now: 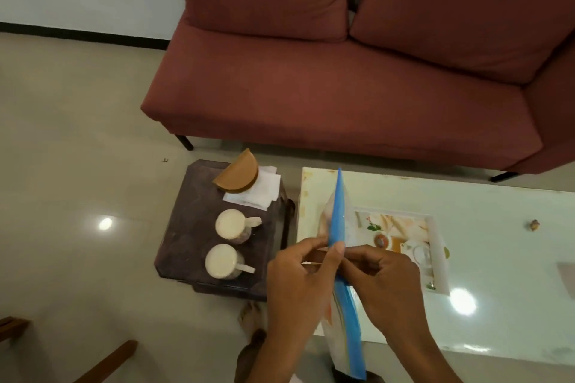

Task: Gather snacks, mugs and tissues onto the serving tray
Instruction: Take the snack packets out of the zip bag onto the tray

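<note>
Near the left end of the glossy white table (466,196), both hands are pinching a flat blue-edged snack pouch (337,221) held edge-on, so it reads as a thin blue strip running from far to near. Left hand (298,286) has thumb and fingers closed on its left side and right hand (382,283) is clamped on the other side, the two nearly touching at the middle of the pouch. Its near end hangs past the table's near edge, the far tip stops short of the far edge.

Just left of that sits a dark brown rectangular serving tray (186,227) on a low stand, with a narrow gap between its right rim and the table's left edge. On it: two cream mugs (230,224), one behind the other, handles pointing right, and at the far end a stack of white tissues (264,193) under a tan half-round wooden holder (238,176). Tissues run right up to the tray's right rim.

Left of the tray is plenty of bare shiny floor (77,165). A red fabric sofa (342,87) sits beyond, with only a narrow strip of floor before the tray and table.
</note>
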Demonstrator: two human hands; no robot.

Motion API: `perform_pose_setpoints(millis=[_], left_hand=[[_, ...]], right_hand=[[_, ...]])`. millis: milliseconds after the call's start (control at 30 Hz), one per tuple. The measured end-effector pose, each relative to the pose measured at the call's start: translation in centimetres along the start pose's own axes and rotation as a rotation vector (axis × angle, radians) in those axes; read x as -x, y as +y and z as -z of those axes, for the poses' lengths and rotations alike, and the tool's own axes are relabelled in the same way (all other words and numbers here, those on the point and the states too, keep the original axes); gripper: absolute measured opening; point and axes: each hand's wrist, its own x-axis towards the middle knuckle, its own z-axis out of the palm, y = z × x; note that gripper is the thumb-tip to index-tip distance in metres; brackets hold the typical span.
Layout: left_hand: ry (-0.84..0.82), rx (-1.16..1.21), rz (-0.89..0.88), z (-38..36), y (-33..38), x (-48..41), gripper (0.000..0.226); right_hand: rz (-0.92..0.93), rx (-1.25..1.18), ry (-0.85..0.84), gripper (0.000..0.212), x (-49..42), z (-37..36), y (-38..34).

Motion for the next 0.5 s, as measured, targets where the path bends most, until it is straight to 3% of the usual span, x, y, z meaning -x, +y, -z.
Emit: perform_pose_setpoints(millis=[100,300,500], left_hand=[[0.039,0.018,0.123,-4.0,-0.5,1.1,0.027],[0.120,0.057,0.184,-10.2,-0.5,3.5,0.011],[0.176,0.208,0.291,-14.3,0.1,5.0,0.030]], right_hand=[[-0.003,0.060,-0.024,0.014,0.3,3.5,2.5],[-0.201,-0.150,-0.065,0.010,1.4,9.0,6.3],[-0.368,-0.299,-0.021,0.018,1.9,11.2,8.1]])
